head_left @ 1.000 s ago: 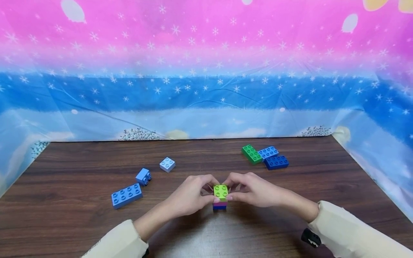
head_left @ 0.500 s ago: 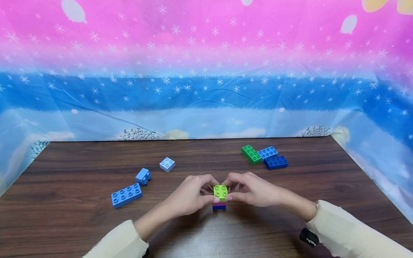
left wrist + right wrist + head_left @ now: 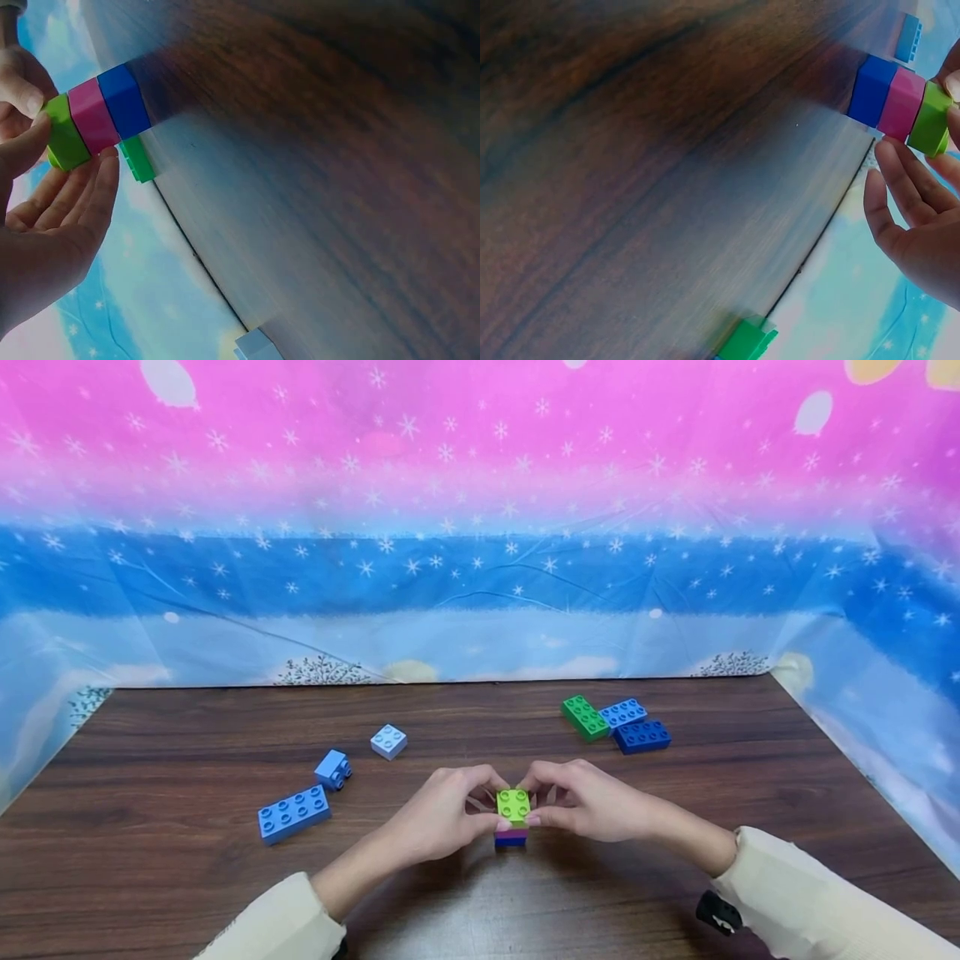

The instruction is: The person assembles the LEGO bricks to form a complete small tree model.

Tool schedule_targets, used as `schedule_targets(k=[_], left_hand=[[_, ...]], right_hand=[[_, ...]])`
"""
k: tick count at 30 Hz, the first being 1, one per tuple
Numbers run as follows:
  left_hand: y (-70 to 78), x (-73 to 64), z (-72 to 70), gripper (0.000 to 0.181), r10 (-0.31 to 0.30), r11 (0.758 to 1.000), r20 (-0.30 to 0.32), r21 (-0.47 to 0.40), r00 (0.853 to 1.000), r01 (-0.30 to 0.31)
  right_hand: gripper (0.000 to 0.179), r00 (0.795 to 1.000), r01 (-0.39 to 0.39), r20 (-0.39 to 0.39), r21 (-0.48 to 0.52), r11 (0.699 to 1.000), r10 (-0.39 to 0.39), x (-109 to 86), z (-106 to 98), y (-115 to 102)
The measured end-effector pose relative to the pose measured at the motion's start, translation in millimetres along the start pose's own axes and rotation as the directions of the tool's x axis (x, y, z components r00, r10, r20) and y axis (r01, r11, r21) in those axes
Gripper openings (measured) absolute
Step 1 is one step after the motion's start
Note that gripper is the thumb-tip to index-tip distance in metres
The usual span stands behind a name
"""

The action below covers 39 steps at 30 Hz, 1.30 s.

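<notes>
A small tower of three building bricks stands upright on the table between both hands. Its lime green brick (image 3: 513,807) is on top, a pink brick (image 3: 94,116) sits in the middle, and a dark blue brick (image 3: 872,91) forms the base. From the left side, my left hand (image 3: 442,817) pinches the lime green brick between thumb and fingers. My right hand (image 3: 592,803) grips the same brick from the right, thumb at its near corner. In both wrist views a thin line shows between the lime green and pink bricks.
Left of the hands lie a long blue brick (image 3: 294,814), a small blue brick (image 3: 331,769) tipped on its side and a pale blue brick (image 3: 388,742). Behind on the right are a green brick (image 3: 585,718), a light blue brick (image 3: 623,713) and a dark blue long brick (image 3: 642,737).
</notes>
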<state>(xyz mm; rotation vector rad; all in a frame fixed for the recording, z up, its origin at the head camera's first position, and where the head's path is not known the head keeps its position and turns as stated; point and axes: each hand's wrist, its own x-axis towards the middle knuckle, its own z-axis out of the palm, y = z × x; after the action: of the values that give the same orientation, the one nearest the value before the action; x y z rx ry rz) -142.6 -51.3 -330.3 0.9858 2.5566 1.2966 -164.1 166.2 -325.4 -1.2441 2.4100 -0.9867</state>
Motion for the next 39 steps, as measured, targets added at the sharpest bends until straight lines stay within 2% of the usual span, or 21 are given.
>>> schedule_targets(k=[7, 22, 28, 34, 39], left_hand=[[-1.1, -1.3, -0.4, 0.019, 0.001, 1.0, -0.003, -0.002, 1.0, -0.001], [-5.0, -1.0, -0.4, 0.019, -0.006, 1.0, 0.012, -0.03, 1.0, 0.006], [-4.7, 0.4, -0.2, 0.02, -0.016, 0.999, 0.016, -0.035, 1.0, 0.016], [-4.5, 0.8, 0.0, 0.022, -0.023, 0.999, 0.02, -0.034, 1.0, 0.024], [-4.4, 0.9, -0.2, 0.023, -0.022, 0.999, 0.024, -0.034, 0.999, 0.023]], right_hand=[[0.017, 0.999, 0.032, -0.007, -0.059, 0.998, -0.032, -0.3, 2, -1], [0.022, 0.999, -0.037, -0.018, 0.051, 0.998, 0.038, -4.4, 3, 2], [0.028, 0.996, -0.086, -0.005, 0.074, 0.993, 0.087, -8.6, -4, 6], [0.036, 0.99, -0.13, -0.064, -0.02, 0.991, 0.128, -18.8, -24, 21], [0.039, 0.972, -0.204, -0.144, -0.126, 0.971, 0.185, -32.5, -44, 40]])
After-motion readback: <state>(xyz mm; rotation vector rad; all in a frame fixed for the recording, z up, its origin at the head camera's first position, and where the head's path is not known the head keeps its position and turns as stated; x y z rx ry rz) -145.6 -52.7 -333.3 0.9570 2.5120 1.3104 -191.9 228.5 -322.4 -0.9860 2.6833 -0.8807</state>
